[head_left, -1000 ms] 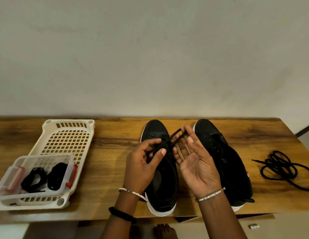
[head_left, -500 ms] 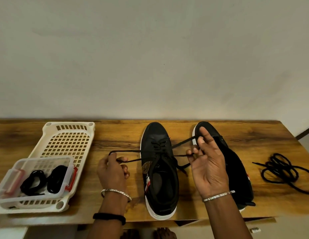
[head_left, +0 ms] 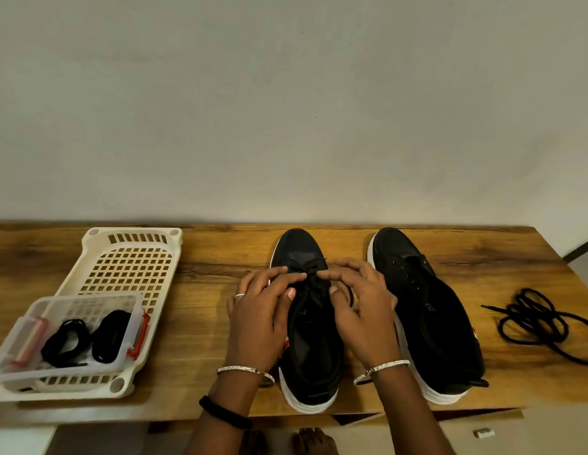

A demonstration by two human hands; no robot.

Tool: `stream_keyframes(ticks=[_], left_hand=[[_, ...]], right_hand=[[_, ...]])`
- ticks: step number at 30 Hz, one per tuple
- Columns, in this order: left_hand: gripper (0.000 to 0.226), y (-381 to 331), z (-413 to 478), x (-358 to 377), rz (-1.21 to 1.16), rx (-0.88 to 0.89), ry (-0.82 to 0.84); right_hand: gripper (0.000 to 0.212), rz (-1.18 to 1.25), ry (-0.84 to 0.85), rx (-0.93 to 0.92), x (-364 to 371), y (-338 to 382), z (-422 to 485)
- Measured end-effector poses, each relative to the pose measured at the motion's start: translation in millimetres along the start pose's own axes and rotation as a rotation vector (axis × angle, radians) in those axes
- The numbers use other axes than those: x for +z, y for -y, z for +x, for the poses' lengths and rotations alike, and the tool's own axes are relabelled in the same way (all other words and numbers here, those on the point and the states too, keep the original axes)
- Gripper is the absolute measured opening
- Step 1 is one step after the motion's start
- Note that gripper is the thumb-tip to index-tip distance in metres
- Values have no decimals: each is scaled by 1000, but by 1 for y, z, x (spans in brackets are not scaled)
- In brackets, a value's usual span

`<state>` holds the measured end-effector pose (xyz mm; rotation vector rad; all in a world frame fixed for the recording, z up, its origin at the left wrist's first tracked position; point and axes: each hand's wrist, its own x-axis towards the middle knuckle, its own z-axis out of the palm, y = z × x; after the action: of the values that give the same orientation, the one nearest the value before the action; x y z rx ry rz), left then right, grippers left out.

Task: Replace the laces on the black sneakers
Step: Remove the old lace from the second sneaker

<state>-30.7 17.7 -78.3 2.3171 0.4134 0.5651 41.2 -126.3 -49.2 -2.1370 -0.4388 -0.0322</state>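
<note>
Two black sneakers with white soles stand side by side on the wooden table, toes toward the wall. The left sneaker (head_left: 305, 356) carries a black lace (head_left: 314, 284) through its eyelets. My left hand (head_left: 263, 310) and my right hand (head_left: 361, 307) meet over its tongue, each pinching the lace between thumb and forefinger near the upper eyelets. The right sneaker (head_left: 427, 310) shows bare eyelets and no lace. A loose black lace (head_left: 535, 320) lies tangled on the table at the right.
A white perforated basket (head_left: 128, 257) sits at the left, holding a clear plastic box (head_left: 72, 307) with two coiled black laces (head_left: 85, 339). The table's front edge (head_left: 122, 412) is close to me. A small white object (head_left: 483, 432) lies on the floor.
My hands had pulled the lace ends wide apart to the sides; now both have come back together over the left sneaker's tongue and pinch the lace there.
</note>
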Motion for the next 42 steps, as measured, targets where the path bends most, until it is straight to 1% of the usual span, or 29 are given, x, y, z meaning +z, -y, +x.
stream_keyframes(ticks=[1,4,6,8,11,14,15,17,19,20,22,24,26,27,29,30,31,32,34,36,38,40,42], left_hand=[[36,1,0,1,-10,5,10],[36,1,1,3,-32,13,2],[37,-2,1,3,-88,9,-5],[39,-3,2,3,-161,-6,3],[31,-4,4,3,-210,-5,-3],[10,-5,6,3,-273,-33,-60],[8,-5,6,2,-285,-49,-78],[8,-5,7,3,-287,-67,-98],[9,-7,6,5,-294,-91,-129],[10,-8,6,5,-322,-130,-155],[11,-10,8,3,-417,-261,-225],[11,-10,9,-2,-436,-394,-335],[11,-6,8,-6,-326,-490,-438],[13,-6,7,-7,-224,-510,-465],[27,-6,4,-7,-1,-472,-490],[33,-7,4,-8,73,-420,-504],[35,-8,4,-10,103,-356,-507],[31,-10,4,-10,87,-274,-485],[19,-11,4,-10,-11,-103,-354],[12,-11,2,-8,-67,19,-209],[12,-10,2,-7,-109,74,-113],[16,-8,2,-8,-130,83,-86],[20,-5,2,-10,-134,86,-56]], right_hand=[[27,41,22,-12,-1,2,-1],[39,140,148,-54,-1,2,-3],[43,128,190,-64,-2,3,-3],[42,103,193,-54,-3,4,-2],[35,90,197,-12,-4,4,-1],[12,114,217,14,-7,3,0],[6,137,226,27,-8,3,0],[4,188,223,66,-10,2,1],[4,234,175,108,-11,-1,1],[5,266,139,125,-11,-2,2],[8,357,51,156,-14,-3,3],[7,448,-64,183,-17,-4,4],[4,477,-158,210,-18,-5,4],[14,448,-173,226,-16,-6,4],[44,333,-147,228,-14,-4,2],[53,284,-126,214,-14,-2,1],[53,258,-102,185,-13,0,0],[45,246,-72,153,-13,1,0],[33,220,32,105,-12,2,0],[25,130,131,35,-12,2,-1],[16,50,150,-27,-10,1,-2],[6,22,114,-56,-8,-1,-2],[8,-28,93,-81,-4,-5,-1]])
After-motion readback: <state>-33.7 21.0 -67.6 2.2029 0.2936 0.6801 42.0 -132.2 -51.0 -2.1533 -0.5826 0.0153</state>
